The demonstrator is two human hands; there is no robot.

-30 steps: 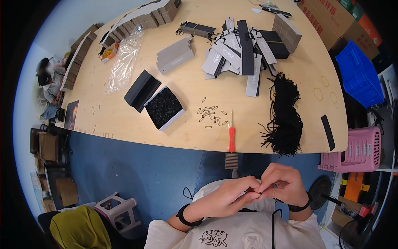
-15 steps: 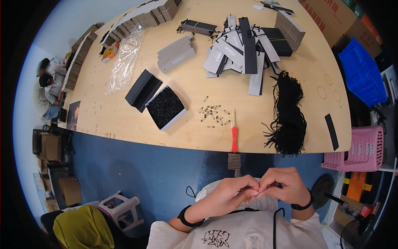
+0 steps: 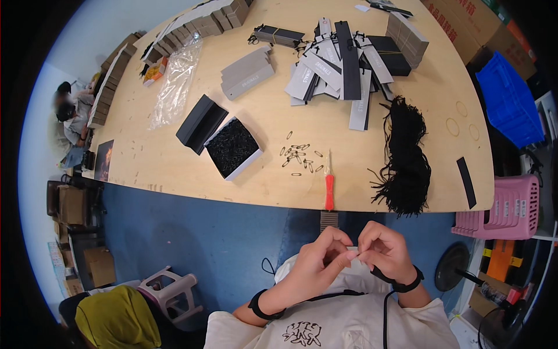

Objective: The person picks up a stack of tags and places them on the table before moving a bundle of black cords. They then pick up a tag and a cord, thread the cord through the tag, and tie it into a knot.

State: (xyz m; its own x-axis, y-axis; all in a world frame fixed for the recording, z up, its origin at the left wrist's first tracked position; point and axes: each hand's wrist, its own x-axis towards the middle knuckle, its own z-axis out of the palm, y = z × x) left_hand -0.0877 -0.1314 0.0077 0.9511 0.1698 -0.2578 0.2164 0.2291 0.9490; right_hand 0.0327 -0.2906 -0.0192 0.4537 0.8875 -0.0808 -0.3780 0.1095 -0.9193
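Just off the table's near edge, over my lap, my left hand [image 3: 327,256] and my right hand [image 3: 385,251] meet at the fingertips. Both are closed in a pinch. Whatever lies between the fingers is too small to make out. A dark strip [image 3: 381,274] shows under my right hand beside its wristband; I cannot tell whether it is held. On the table ahead lie scattered small metal pins [image 3: 297,155] and a red-handled pointed tool [image 3: 329,192]. To the right of the tool is a thick bundle of black cords [image 3: 407,157].
An open box of small black pieces [image 3: 233,148] stands left of the pins. Farther back are piled grey and black tags [image 3: 325,72], grey card stacks [image 3: 247,72] and a clear plastic bag [image 3: 176,87]. A pink basket [image 3: 504,206] and blue crate [image 3: 508,99] stand at right.
Both hands have risen slightly toward the table, still together at the fingertips. My right hand has turned, and the dark strip now shows below it. Things on the table stay as they were.
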